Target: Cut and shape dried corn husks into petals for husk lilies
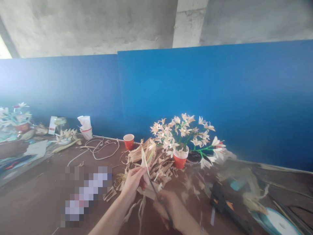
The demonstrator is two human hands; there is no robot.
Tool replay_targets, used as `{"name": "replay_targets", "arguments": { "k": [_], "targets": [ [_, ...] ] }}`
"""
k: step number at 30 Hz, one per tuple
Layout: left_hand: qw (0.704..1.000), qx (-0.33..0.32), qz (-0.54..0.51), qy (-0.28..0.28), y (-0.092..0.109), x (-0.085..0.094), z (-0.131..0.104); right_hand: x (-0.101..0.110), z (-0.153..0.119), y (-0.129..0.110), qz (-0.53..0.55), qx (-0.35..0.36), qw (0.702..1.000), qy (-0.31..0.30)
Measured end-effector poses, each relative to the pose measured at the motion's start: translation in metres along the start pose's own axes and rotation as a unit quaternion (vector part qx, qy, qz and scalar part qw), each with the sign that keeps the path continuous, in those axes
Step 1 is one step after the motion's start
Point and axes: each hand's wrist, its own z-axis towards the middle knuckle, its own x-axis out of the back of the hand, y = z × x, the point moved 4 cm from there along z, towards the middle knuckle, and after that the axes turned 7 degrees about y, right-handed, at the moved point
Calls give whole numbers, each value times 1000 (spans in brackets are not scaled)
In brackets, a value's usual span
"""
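My left hand point(133, 182) is closed in a pinch on a pale, pointed strip of dried corn husk point(144, 158), which stands up from the fingertips. Slightly blurred, my right hand point(168, 205) is wrapped around dark-handled scissors point(154, 190). Their blades reach up to the lower part of the strip, beside the left fingers; whether they touch it I cannot tell. Behind both hands lies a heap of dried husk scraps point(161, 168). Just past the heap, a red paper cup point(180, 162) holds a bunch of cream husk flowers point(185, 131) on green stems.
A black glue gun point(221, 200) and a ribbon spool point(280, 222) lie at right. Another red cup point(128, 143), white cups point(86, 133) and a looped pale cable point(97, 158) stand or lie further back. A blue partition point(207, 88) closes off the table's far edge.
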Motion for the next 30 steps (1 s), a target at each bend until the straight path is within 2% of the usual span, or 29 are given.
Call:
{"name": "replay_targets", "arguments": {
  "k": [4, 10, 14, 20, 27, 30],
  "targets": [
    [1000, 3, 3, -16, 0, 0, 1, 1, -3, -4, 6, 9, 1000, -19],
    [999, 4, 3, -33, -1, 1, 4, 2, -4, -4, -2, 6, 1000, -12],
    [1000, -1, 11, -28, 0, 2, 5, 2, -1, 2, -13, 1, 1000, -10],
    [1000, -13, -7, 2, 4, 2, 4, 3, 3, 12, -47, -49, 997, 18],
    [999, -17, -20, 23, 3, 1, 2, 0, 2, 7, -1, 25, 1000, 5],
    [999, -25, -10, 23, 2, 1, 3, 0, 2, 8, -1, 37, 999, 15]
  ]
}}
